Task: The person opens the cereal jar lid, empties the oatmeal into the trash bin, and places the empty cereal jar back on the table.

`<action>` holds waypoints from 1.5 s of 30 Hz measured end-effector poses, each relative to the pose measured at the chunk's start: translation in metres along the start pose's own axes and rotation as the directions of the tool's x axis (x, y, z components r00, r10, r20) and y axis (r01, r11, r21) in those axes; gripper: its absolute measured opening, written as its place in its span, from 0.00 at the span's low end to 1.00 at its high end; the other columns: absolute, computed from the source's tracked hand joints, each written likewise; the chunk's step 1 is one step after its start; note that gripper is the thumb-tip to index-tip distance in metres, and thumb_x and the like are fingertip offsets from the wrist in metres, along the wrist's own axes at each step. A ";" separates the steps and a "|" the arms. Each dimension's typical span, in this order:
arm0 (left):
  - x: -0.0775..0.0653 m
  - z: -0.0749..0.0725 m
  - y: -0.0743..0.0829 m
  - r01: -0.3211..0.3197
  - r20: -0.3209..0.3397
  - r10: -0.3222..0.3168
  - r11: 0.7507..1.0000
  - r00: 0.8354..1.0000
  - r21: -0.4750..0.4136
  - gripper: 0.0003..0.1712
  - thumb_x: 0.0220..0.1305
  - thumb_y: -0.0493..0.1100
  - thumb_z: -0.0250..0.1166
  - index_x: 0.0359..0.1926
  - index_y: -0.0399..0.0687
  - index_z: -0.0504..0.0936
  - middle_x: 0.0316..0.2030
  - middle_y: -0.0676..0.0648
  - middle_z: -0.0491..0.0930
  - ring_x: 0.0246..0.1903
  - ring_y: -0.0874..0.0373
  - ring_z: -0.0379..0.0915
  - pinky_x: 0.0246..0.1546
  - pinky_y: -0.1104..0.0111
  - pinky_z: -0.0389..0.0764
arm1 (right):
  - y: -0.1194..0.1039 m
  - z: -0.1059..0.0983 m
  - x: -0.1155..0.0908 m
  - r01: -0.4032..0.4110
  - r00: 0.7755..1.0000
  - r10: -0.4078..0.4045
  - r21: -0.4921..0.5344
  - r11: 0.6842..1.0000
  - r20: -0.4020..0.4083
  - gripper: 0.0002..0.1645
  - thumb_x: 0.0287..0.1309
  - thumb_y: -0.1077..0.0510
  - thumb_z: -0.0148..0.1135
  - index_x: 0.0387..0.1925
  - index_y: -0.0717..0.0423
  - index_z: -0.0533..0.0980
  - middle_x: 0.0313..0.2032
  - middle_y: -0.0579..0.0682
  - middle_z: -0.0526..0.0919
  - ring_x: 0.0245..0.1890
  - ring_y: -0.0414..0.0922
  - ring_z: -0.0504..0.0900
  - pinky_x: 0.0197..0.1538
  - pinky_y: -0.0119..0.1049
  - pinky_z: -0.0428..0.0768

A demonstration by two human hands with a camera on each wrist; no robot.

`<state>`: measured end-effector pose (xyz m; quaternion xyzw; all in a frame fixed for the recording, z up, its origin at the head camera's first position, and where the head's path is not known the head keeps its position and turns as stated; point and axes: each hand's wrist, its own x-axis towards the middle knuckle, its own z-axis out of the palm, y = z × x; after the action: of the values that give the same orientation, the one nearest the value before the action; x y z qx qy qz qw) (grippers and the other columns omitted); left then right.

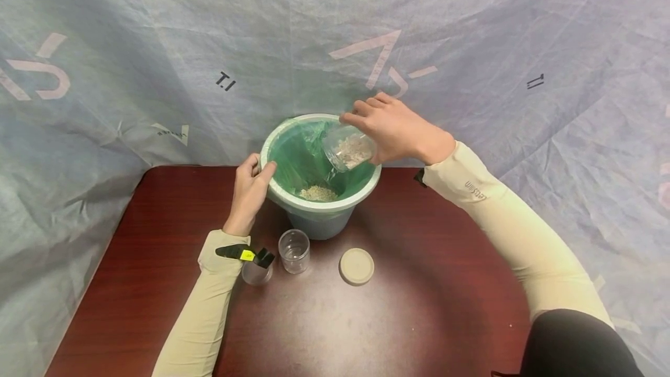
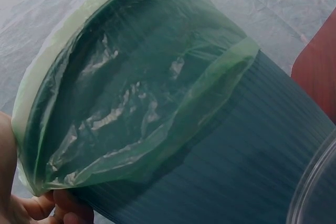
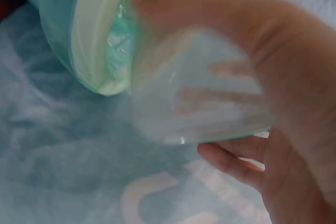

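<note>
My right hand (image 1: pixel 394 127) grips a clear plastic jar (image 1: pixel 349 149), tilted over the bin's mouth, with pale flaky bits inside it. In the right wrist view the thumb and fingers wrap round the jar (image 3: pixel 199 103). At the bin's left side, my left hand (image 1: pixel 250 188) holds the rim, thumb on top and fingers outside. The bin (image 1: pixel 320 223) is grey-blue with a pale rim and a thin green liner (image 2: pixel 131 98) folded over its edge. A small heap of pale bits (image 1: pixel 318 193) lies in the liner at the bottom.
An open clear jar (image 1: pixel 295 252) stands in front of the bin. Another clear round container (image 1: pixel 256 273) is partly hidden by the left wrist strap. A beige round lid (image 1: pixel 357 266) lies to the right on the dark red table (image 1: pixel 419 319). A grey sheet (image 1: pixel 157 45) hangs behind.
</note>
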<state>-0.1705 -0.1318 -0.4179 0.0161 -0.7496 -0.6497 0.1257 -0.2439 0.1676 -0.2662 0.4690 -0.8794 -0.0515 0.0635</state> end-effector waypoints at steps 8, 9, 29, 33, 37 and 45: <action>0.000 0.000 0.000 0.003 0.008 -0.003 1.000 1.000 0.004 0.10 0.74 0.44 0.63 0.37 0.44 0.74 0.20 0.56 0.62 0.23 0.61 0.60 0.28 0.69 0.62 | 0.000 -0.002 0.001 -0.053 0.998 0.051 0.055 0.997 0.040 0.58 0.37 0.50 0.88 0.73 0.54 0.72 0.55 0.57 0.78 0.56 0.61 0.79 0.64 0.58 0.74; 0.001 0.000 0.000 0.006 0.009 -0.006 1.000 1.000 0.001 0.09 0.74 0.44 0.63 0.38 0.44 0.75 0.20 0.56 0.63 0.23 0.62 0.61 0.28 0.69 0.63 | 0.000 -0.002 0.002 -0.058 0.998 0.055 0.069 0.996 0.041 0.58 0.38 0.50 0.88 0.73 0.53 0.72 0.55 0.57 0.78 0.56 0.61 0.79 0.63 0.59 0.75; -0.001 0.001 0.003 -0.008 -0.006 0.008 1.000 1.000 -0.006 0.10 0.73 0.44 0.64 0.35 0.44 0.75 0.20 0.56 0.62 0.23 0.62 0.60 0.28 0.70 0.62 | 0.000 -0.005 0.000 -0.076 0.997 0.072 0.132 0.988 0.037 0.58 0.39 0.52 0.88 0.74 0.52 0.71 0.57 0.56 0.77 0.55 0.59 0.78 0.58 0.58 0.78; -0.001 0.002 0.002 -0.008 -0.002 0.008 1.000 1.000 -0.009 0.10 0.73 0.44 0.63 0.36 0.43 0.74 0.20 0.56 0.64 0.23 0.63 0.61 0.27 0.70 0.62 | -0.001 -0.004 -0.001 -0.074 0.997 0.071 0.117 0.990 0.027 0.58 0.39 0.52 0.88 0.74 0.52 0.72 0.57 0.57 0.77 0.55 0.60 0.78 0.58 0.58 0.78; -0.001 0.001 0.001 -0.010 -0.001 0.010 1.000 1.000 -0.003 0.11 0.73 0.44 0.63 0.35 0.45 0.72 0.20 0.56 0.61 0.23 0.62 0.58 0.28 0.70 0.61 | -0.001 -0.004 0.000 -0.058 0.998 0.057 0.094 0.994 0.010 0.58 0.38 0.53 0.88 0.74 0.53 0.72 0.55 0.57 0.77 0.53 0.60 0.78 0.56 0.57 0.79; -0.003 0.001 0.002 -0.012 0.002 0.012 1.000 1.000 0.013 0.12 0.73 0.45 0.63 0.35 0.44 0.71 0.21 0.55 0.57 0.23 0.61 0.55 0.28 0.69 0.59 | 0.003 0.000 0.000 -0.057 0.998 0.058 0.069 0.996 -0.008 0.56 0.39 0.52 0.87 0.73 0.53 0.73 0.54 0.58 0.77 0.52 0.61 0.78 0.56 0.58 0.79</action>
<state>-0.1676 -0.1303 -0.4167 0.0117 -0.7539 -0.6442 0.1287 -0.2462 0.1691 -0.2654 0.4456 -0.8935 -0.0171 0.0534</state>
